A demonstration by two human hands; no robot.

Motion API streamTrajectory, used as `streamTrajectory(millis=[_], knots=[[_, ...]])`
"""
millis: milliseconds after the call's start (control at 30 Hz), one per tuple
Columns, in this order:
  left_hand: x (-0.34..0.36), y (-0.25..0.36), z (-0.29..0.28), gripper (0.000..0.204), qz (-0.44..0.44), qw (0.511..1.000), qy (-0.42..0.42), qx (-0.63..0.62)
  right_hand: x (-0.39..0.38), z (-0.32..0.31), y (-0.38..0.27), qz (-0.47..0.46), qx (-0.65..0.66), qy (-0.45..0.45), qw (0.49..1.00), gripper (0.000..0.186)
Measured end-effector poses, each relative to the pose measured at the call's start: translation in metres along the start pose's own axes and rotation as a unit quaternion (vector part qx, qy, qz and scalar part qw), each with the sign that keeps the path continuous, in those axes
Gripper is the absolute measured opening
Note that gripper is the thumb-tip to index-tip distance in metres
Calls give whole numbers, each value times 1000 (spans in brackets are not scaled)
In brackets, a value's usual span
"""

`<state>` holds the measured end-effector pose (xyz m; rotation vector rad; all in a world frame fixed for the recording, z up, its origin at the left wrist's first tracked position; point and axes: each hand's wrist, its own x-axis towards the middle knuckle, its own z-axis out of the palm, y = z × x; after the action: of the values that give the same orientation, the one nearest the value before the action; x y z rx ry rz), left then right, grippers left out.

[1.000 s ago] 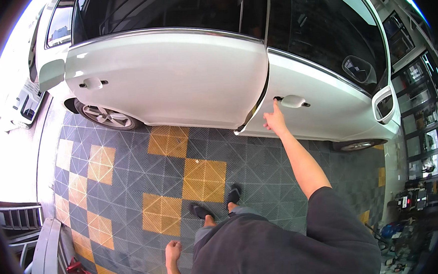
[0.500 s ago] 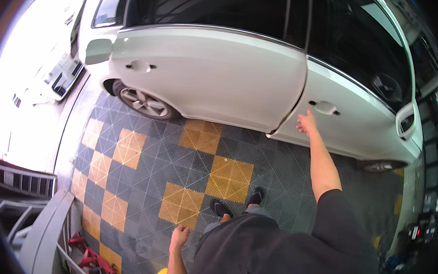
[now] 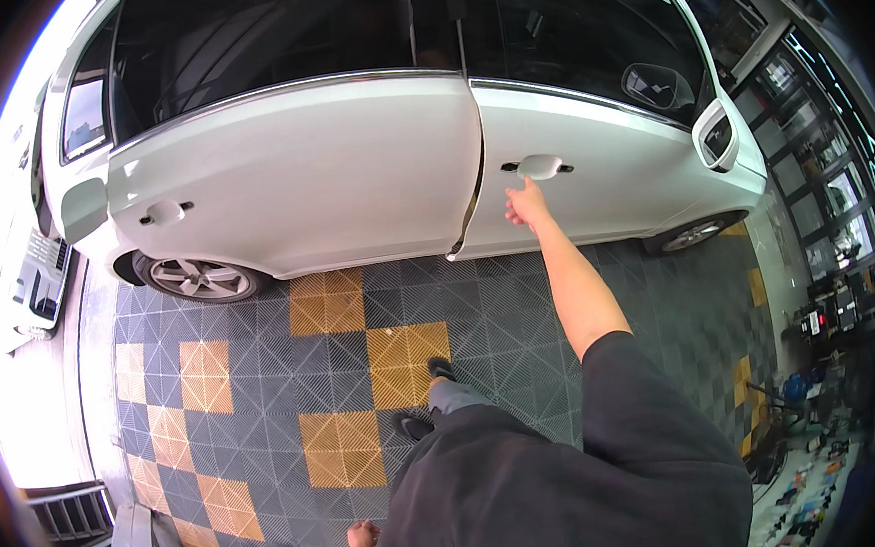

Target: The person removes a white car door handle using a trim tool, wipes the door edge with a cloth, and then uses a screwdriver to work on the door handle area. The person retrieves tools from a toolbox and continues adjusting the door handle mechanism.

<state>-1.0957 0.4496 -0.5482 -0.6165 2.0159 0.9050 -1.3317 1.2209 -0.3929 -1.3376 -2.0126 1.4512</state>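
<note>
A white car (image 3: 291, 172) stands side-on across the upper view, with a dark gap between its two doors. My right arm reaches to the right-hand door (image 3: 623, 197). My right hand (image 3: 528, 206) is open, index finger extended toward the handle (image 3: 540, 167), its tip just below it; whether it touches cannot be told. Another handle (image 3: 165, 212) is on the left-hand door. My left hand (image 3: 364, 539) hangs low beside my body with fingers curled closed; anything inside is hidden.
Grey and orange floor tiles (image 3: 338, 450) lie around my feet. A pale vehicle (image 3: 43, 288) is outside at far left. Grey metal racks (image 3: 77, 526) stand at lower left; tools and small items (image 3: 812, 491) lie at lower right, below glass-panelled frames (image 3: 844, 208).
The view has swung and shifted. One foot has stepped toward the car. My right hand still reaches at the same handle, its finger tip now just under it.
</note>
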Motion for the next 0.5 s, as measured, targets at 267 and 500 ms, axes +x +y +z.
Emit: streamTrajectory(millis=[267,500], knots=[[43,57,-15,19,19,995,3,-99,54,23,-14,43,145,-33,988,96],[46,159,-30,17,53,997,22,-60,25,70,6,-4,190,1,982,100]])
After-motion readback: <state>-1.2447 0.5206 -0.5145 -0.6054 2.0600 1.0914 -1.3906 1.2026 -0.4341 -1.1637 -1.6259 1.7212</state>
